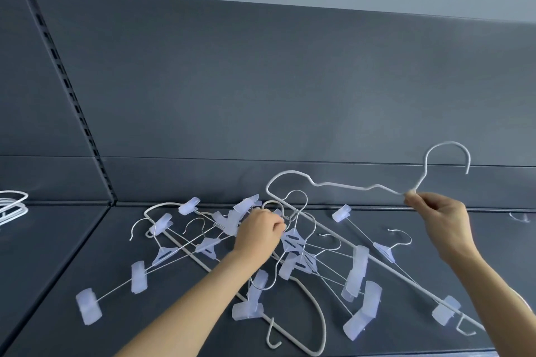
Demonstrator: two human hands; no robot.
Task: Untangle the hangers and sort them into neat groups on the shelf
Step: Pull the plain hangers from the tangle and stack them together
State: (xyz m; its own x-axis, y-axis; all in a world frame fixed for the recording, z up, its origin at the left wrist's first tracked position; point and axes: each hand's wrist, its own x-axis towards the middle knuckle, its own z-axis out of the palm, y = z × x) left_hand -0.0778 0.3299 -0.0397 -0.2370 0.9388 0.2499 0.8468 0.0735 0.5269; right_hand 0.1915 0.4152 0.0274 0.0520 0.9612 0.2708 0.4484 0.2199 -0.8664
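Note:
A tangled pile of clip hangers [293, 252] with translucent clips and thin metal hooks lies on the dark grey shelf [87, 269]. Among them lie white wire hangers. My right hand [438, 214] pinches the neck of one white wire hanger [342, 185] and holds it lifted above the pile, hook up and to the right; its lower bar runs down to the right across the pile. My left hand [261, 229] rests on the middle of the pile, fingers curled round the hooks of clip hangers there.
A small stack of white hangers [11, 206] lies at the far left on the neighbouring shelf section. A slotted upright [66, 90] divides the grey back panel. Another small white piece [519, 216] lies at the far right by the back wall.

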